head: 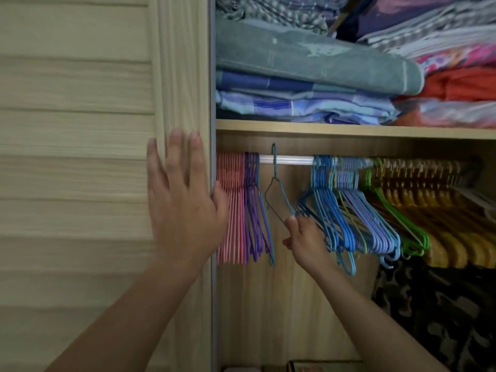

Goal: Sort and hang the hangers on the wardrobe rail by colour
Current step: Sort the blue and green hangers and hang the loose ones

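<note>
Head view:
Left hand: flat and open against the wardrobe door.
Right hand: pinching the teal hanger's lower corner, hook over the rail.
Tip: probably slide right to the blue bunch, keeping hook seated.

A pale wooden louvred door with horizontal slats fills the left side, its upright frame edge meeting the wardrobe opening. Inside, a light wood shelf runs across the wardrobe and carries stacks of folded linens, among them a grey-green towel, blue checked cloths and orange and pink fabrics. Below the shelf the back panel is brown wood grain, in soft, dim light.
</note>
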Demonstrator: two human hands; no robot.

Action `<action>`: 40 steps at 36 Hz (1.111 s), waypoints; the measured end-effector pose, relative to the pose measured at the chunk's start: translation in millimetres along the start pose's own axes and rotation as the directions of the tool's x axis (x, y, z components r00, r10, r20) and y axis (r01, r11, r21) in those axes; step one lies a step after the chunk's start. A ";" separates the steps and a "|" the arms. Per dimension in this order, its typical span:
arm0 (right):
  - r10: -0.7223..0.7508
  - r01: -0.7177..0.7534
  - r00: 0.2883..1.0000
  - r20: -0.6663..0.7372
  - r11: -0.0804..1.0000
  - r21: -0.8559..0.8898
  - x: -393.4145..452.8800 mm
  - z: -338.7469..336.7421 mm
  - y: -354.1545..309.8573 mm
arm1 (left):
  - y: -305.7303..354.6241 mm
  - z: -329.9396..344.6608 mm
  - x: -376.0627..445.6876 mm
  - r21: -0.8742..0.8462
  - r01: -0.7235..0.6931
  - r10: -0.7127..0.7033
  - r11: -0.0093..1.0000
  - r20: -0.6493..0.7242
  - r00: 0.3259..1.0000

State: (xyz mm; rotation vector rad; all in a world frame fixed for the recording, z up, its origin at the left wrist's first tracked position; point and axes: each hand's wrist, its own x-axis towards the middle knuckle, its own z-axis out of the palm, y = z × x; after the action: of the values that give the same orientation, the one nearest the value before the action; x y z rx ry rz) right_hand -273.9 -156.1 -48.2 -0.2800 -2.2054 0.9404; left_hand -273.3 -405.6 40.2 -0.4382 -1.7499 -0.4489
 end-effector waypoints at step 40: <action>-0.369 0.167 0.929 -0.022 0.472 -0.865 -45.4 -68.8 22.3 | 1.6 -0.9 -0.8 -0.018 -0.011 0.009 1.000 -0.064 0.998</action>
State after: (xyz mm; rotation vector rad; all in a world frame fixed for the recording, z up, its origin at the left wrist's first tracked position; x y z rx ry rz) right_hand -195.5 -123.0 -54.6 -0.4297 -2.2452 -0.4422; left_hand -271.6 -404.7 39.7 -0.4409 -1.6825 -0.4670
